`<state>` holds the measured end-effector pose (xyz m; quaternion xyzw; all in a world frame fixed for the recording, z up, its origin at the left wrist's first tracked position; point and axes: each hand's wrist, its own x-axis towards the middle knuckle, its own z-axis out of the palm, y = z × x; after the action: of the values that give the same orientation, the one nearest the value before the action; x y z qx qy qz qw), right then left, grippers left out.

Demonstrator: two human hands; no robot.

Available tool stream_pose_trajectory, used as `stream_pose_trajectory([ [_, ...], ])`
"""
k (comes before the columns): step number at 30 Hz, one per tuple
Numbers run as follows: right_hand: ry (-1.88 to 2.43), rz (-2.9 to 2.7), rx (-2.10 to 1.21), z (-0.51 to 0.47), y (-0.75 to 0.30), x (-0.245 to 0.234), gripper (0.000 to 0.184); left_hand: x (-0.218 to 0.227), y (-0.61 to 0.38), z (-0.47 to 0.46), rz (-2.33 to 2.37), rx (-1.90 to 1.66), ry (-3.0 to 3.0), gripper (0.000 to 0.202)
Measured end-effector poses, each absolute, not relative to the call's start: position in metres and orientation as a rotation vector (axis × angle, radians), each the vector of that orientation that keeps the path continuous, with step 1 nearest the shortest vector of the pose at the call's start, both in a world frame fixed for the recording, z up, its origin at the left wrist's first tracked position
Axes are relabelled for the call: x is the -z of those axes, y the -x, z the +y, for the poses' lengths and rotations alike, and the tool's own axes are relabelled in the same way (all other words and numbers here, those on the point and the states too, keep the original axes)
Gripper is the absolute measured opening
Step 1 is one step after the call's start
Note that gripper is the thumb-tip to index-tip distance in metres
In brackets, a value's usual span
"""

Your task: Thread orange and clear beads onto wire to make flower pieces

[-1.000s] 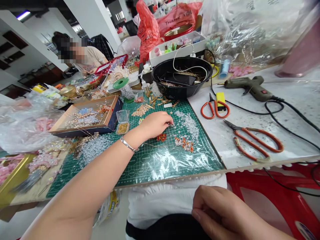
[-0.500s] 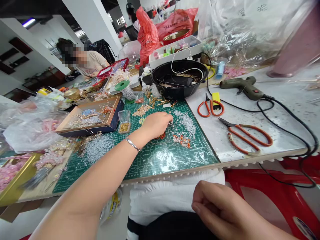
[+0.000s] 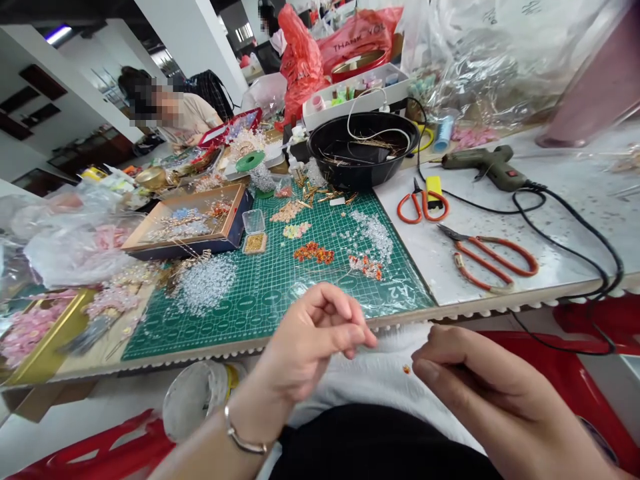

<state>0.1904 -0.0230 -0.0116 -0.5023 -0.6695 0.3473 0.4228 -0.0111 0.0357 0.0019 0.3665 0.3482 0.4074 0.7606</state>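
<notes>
My left hand point(image 3: 313, 340) hangs over my lap just below the table edge, thumb and fingertips pinched together on something too small to make out. My right hand point(image 3: 473, 380) is close beside it, fingers curled in a pinch, with a tiny orange bead point(image 3: 406, 368) showing at its fingertips. Above them lies the green cutting mat point(image 3: 280, 287) with piles of clear beads point(image 3: 204, 283), orange beads point(image 3: 313, 252) and more clear beads point(image 3: 375, 230).
A black bowl point(image 3: 365, 150) with wire, small orange scissors point(image 3: 423, 205), large orange scissors point(image 3: 493, 257) and a glue gun point(image 3: 483, 163) with its cable lie on the white board. A wooden tray point(image 3: 187, 223) stands left. Another person sits far left. Red stool below.
My left hand has drawn back from the beads on the mat to my lap beside the right hand, which rose slightly. The camera tilted down.
</notes>
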Motion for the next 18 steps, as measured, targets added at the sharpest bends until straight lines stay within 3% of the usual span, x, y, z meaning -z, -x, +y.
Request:
stream_pose_trajectory([
  [6,1.129,-1.889,-0.507,-0.032,-0.179,0.003,0.016,0.015,0.003,-0.007,0.782,-0.943,-0.645,0.036],
  [18,1.040,-1.994,-0.535,-0.049,-0.177,0.010,0.024,0.013,0.011,-0.020,0.718,-0.948,-0.630,0.034],
])
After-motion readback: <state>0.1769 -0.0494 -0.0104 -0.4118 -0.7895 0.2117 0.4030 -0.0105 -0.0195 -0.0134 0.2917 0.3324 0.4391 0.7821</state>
